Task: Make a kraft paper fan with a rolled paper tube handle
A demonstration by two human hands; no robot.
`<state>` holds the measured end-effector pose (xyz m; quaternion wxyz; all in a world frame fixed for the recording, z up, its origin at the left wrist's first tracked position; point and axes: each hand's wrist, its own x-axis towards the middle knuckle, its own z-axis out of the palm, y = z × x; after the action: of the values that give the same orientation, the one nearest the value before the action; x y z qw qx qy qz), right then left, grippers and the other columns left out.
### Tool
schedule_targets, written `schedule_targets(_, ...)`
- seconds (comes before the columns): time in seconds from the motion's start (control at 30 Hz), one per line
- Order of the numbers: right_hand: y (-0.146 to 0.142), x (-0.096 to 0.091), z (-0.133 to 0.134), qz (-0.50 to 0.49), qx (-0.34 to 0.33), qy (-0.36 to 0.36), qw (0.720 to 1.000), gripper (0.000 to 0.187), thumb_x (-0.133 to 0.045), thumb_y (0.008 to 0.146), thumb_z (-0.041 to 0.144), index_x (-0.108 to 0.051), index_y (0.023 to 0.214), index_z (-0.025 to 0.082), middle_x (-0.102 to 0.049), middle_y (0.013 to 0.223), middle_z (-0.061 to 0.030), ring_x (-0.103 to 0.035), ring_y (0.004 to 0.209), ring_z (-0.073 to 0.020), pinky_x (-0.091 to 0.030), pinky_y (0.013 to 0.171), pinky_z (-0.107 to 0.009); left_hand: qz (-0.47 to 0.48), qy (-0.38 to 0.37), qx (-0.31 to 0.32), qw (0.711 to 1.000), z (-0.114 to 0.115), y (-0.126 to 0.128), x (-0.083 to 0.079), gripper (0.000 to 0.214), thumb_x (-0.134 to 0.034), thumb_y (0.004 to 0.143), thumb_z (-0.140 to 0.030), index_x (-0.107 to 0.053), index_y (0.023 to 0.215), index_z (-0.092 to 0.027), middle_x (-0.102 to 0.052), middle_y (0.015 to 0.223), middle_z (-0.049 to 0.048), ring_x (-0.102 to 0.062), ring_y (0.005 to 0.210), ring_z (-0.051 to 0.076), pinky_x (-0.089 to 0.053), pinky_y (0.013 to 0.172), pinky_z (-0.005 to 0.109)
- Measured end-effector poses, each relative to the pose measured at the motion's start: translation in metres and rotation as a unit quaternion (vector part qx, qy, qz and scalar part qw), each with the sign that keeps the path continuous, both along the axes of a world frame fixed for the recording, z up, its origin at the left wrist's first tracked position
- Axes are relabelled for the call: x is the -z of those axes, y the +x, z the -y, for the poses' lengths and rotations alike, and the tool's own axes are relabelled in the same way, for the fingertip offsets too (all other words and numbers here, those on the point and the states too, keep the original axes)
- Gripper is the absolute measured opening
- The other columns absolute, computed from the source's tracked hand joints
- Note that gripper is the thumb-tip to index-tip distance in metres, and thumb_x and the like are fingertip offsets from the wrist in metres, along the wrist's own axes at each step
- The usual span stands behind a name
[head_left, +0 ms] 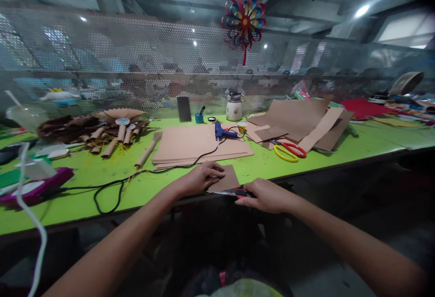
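Green table [102,174], card piece [224,180], knife [230,192], glue gun [222,131], scissors [288,150]

The small piece [224,179] under your left hand [201,177] is brown cardboard, dull and smooth. The cutter [231,192] in your right hand [265,196] looks like shiny metal with red plastic. The table [272,165] top is smooth, bright green and a bit shiny. The big sheets [200,145] are dull cardboard too. The glue gun [222,131] is blue plastic. The scissors [288,150] have glossy plastic handles.
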<state>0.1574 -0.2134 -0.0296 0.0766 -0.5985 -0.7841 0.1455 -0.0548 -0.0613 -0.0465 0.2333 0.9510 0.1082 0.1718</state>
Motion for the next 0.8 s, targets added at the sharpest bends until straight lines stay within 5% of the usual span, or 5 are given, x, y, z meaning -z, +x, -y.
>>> schedule_targets(0.4, -0.003, 0.001, 0.000, 0.000, -0.004, -0.013, 1.000, 0.054, -0.042, 0.087, 0.063, -0.064, 0.082, 0.014, -0.065, 0.071, -0.0071, -0.049, 0.055, -0.0127, -0.021, 0.050, -0.023, 0.002, -0.003, 0.004, 1.000, -0.003, -0.001, 0.002, 0.027, -0.051, 0.090, -0.029, -0.066, 0.112, -0.023, -0.060, 0.117, 0.0106, -0.055, 0.110, 0.019, -0.045, 0.095, 0.035)
schedule_targets(0.6, 0.010, 0.001, 0.022, -0.001, -0.009, -0.026, 1.000, 0.052, -0.047, 0.083, 0.064, -0.064, 0.080, 0.015, -0.063, 0.068, -0.0053, -0.048, 0.055, -0.0126, -0.022, 0.050, -0.023, 0.010, -0.012, -0.002, 1.000, -0.001, 0.000, 0.000, 0.026, -0.052, 0.089, -0.030, -0.068, 0.108, -0.022, -0.061, 0.116, 0.0110, -0.056, 0.107, 0.019, -0.045, 0.094, 0.035)
schedule_targets(0.8, 0.056, -0.007, 0.010, -0.076, 0.099, 0.043, 0.991, 0.048, -0.047, 0.085, 0.058, -0.064, 0.077, 0.014, -0.060, 0.065, -0.0031, -0.049, 0.058, -0.0135, -0.027, 0.052, -0.022, 0.000, -0.016, -0.017, 1.000, 0.003, -0.003, -0.004, 0.026, -0.054, 0.087, -0.030, -0.068, 0.107, -0.021, -0.061, 0.116, 0.0106, -0.055, 0.109, 0.021, -0.044, 0.095, 0.036)
